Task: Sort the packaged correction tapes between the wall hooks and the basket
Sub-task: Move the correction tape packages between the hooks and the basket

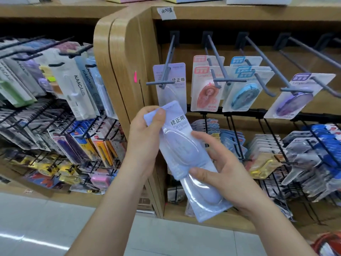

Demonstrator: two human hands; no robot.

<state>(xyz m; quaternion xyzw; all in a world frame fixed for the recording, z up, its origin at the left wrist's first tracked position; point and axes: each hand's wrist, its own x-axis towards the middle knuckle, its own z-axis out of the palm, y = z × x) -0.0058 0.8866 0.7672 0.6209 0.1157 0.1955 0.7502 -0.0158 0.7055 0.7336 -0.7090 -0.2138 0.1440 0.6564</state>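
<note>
Both hands hold packaged lilac correction tapes [178, 145] in front of the wall hooks. The left hand [145, 133] pinches the top end of the card with its thumb on the face, and the right hand [227, 174] curls its fingers round the lower end, where a second pack seems to overlap. The long axis runs from upper left down to lower right. The leftmost hook [168, 58], carrying a matching lilac pack [178, 74], ends just above the top edge, nearer the left hand. The shelf's wooden end panel [125, 71] crowds the left and pink packs [206, 89] hang to the right, so room lies toward the person. A red object [330, 242], perhaps the basket, sits low right.
</note>
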